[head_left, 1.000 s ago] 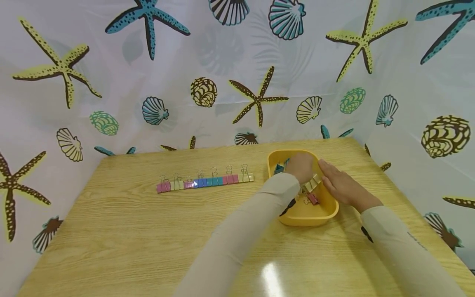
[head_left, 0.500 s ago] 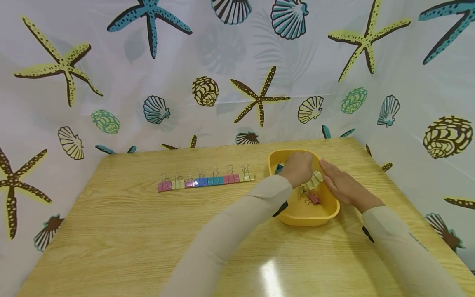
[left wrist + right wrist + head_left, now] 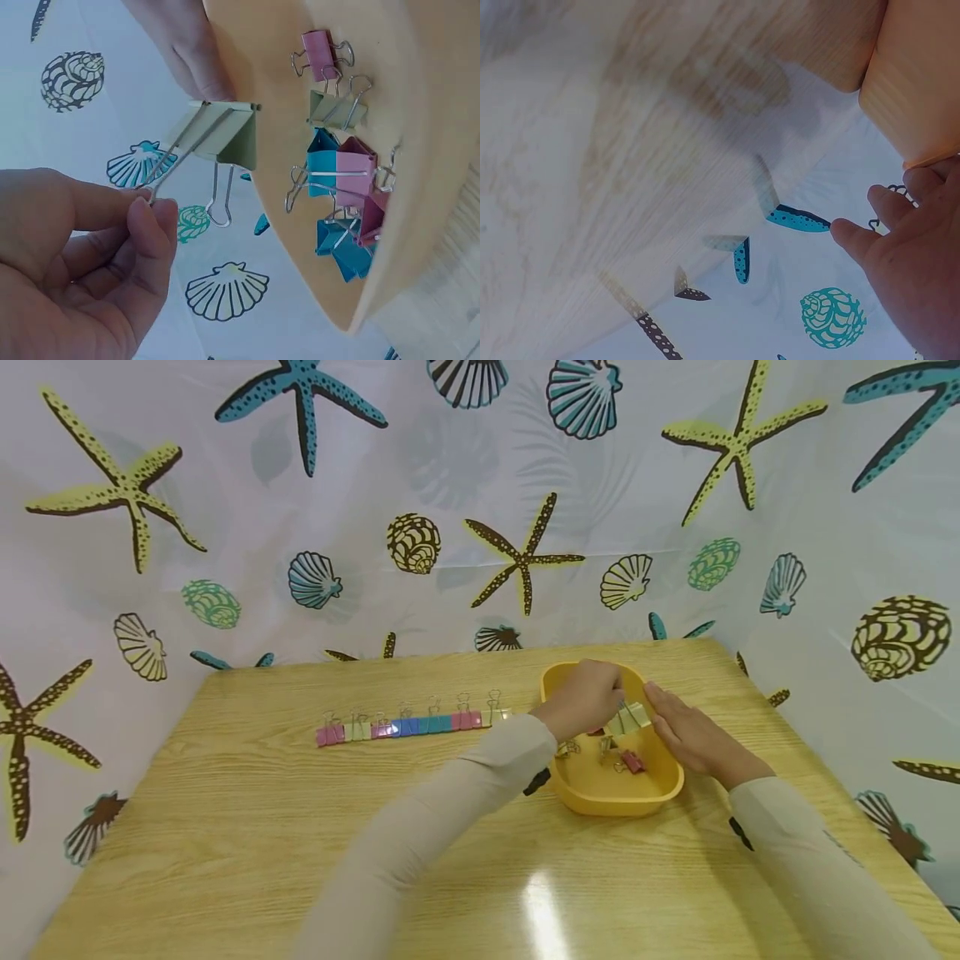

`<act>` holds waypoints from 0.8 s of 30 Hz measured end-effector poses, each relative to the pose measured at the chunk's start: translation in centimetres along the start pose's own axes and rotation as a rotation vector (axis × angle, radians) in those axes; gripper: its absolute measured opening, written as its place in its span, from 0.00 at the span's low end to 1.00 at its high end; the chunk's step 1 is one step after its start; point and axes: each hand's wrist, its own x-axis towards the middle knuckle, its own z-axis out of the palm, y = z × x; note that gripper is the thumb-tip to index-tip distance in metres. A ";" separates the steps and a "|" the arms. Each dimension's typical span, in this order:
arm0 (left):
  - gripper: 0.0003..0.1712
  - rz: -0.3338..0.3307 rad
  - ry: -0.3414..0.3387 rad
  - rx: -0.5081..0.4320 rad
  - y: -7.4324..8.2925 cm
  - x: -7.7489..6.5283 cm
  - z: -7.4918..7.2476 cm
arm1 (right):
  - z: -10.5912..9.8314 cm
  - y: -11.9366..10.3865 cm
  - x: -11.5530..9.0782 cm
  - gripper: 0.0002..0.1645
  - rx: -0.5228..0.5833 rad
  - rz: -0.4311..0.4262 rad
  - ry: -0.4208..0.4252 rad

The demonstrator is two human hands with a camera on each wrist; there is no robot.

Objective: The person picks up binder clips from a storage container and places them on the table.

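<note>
Over the yellow bin [image 3: 615, 803], my left hand [image 3: 588, 693] pinches a pale yellow binder clip [image 3: 236, 139] by one wire handle, between thumb and forefinger. The clip's other handle hangs free. In the left wrist view, the binder clips lying in the bin are pink [image 3: 320, 56], pale yellow [image 3: 334, 111] and teal [image 3: 322, 161]. My right hand [image 3: 693, 731] lies along the bin's right rim with its fingers straight; the right wrist view shows its fingertips at the bin's outer wall [image 3: 922, 90].
Left of the bin, several binder clips [image 3: 427, 725] in pink, pale yellow, blue and teal stand side by side in a row, handles up. The wooden table [image 3: 247, 827] meets a shell-and-starfish cloth [image 3: 442, 460] at the back and right.
My left hand has risen slightly and shifted left from deep in the bin, with the pale yellow binder clip now in its pinch. The right hand has stayed at the rim.
</note>
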 end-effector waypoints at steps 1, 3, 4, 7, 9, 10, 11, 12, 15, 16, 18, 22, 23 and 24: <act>0.16 0.026 0.010 -0.018 -0.3 -0.3 -0.3 | 0.1 0.0 0.0 0.34 0.002 -0.001 -0.001; 0.13 0.072 0.040 -0.023 -1.0 -0.9 -0.9 | 0.1 -0.1 0.1 0.34 0.003 -0.004 0.000; 0.12 0.088 0.053 -0.025 -1.4 -1.2 -1.2 | 0.2 -0.1 0.1 0.34 0.004 -0.004 0.003; 0.10 0.121 0.079 -0.024 -2.3 -2.1 -2.0 | 0.2 -0.1 0.1 0.34 -0.003 -0.002 0.008; 0.10 0.133 0.086 -0.027 -2.7 -2.6 -2.5 | 0.1 -0.1 0.1 0.34 -0.003 -0.002 0.008; 0.10 0.139 0.087 -0.034 -2.9 -2.9 -2.8 | 0.1 -0.2 0.1 0.34 -0.002 -0.003 0.008; 0.10 0.146 0.089 -0.037 -3.2 -3.2 -3.0 | 0.1 -0.2 0.1 0.34 -0.003 -0.003 0.006; 0.11 0.155 0.093 -0.041 -3.4 -3.5 -3.2 | 0.0 -0.2 0.1 0.34 -0.001 -0.003 0.003; 0.10 0.189 0.106 -0.047 -4.0 -4.3 -3.7 | 0.0 -0.2 0.1 0.34 0.001 -0.005 0.002; 0.10 0.204 0.114 -0.041 -4.3 -4.6 -3.8 | 0.0 -0.2 0.1 0.34 0.003 -0.006 0.001; 0.09 0.231 0.135 -0.021 -4.9 -5.2 -3.9 | -0.1 -0.2 0.1 0.34 0.003 -0.006 0.002; 0.08 0.259 0.192 0.012 -6.3 -6.6 -4.3 | -0.1 -0.2 0.2 0.34 0.009 -0.008 -0.001; 0.08 0.257 0.206 0.013 -6.7 -7.0 -4.4 | 0.0 -0.2 0.2 0.34 0.009 -0.008 0.000; 0.08 0.251 0.217 0.014 -7.1 -7.3 -4.5 | -0.1 -0.2 0.2 0.34 0.009 -0.008 -0.001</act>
